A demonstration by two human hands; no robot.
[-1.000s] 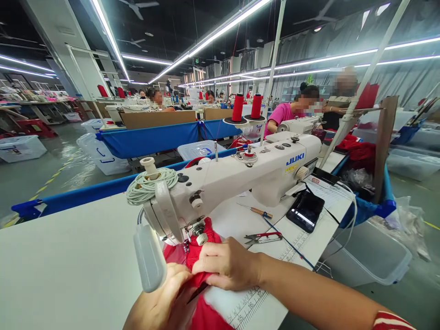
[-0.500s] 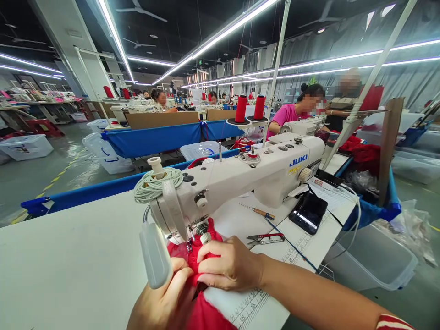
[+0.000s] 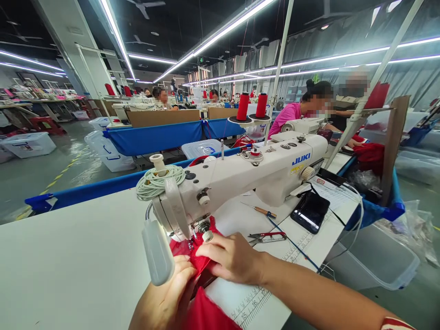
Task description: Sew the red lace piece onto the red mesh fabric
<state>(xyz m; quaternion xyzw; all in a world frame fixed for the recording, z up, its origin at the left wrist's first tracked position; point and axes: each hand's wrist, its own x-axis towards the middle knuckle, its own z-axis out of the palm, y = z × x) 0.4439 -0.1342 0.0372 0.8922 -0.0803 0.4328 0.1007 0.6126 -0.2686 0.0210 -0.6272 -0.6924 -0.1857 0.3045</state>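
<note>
Red fabric (image 3: 210, 311) runs from under the needle area of a white sewing machine (image 3: 237, 169) down over the table's front edge. My right hand (image 3: 232, 256) presses and grips the fabric just right of the presser foot (image 3: 191, 245), fingers bent over it. On the near left side my left hand (image 3: 172, 286) holds the same fabric, its fingers closed and partly hidden behind the machine's lamp (image 3: 158, 254). Both hands almost meet close in front of the needle.
Red-handled thread snips (image 3: 268, 237), a wooden-handled awl (image 3: 263, 211) and a black phone (image 3: 310, 211) lie right of the machine. Two red thread cones (image 3: 243, 107) stand behind it. A person in pink (image 3: 288, 117) sits beyond. A clear plastic bin (image 3: 378, 256) is below right.
My right hand's fingers have straightened and flattened somewhat over the red fabric. The fabric between my hands is drawn smoother. The view has shifted slightly.
</note>
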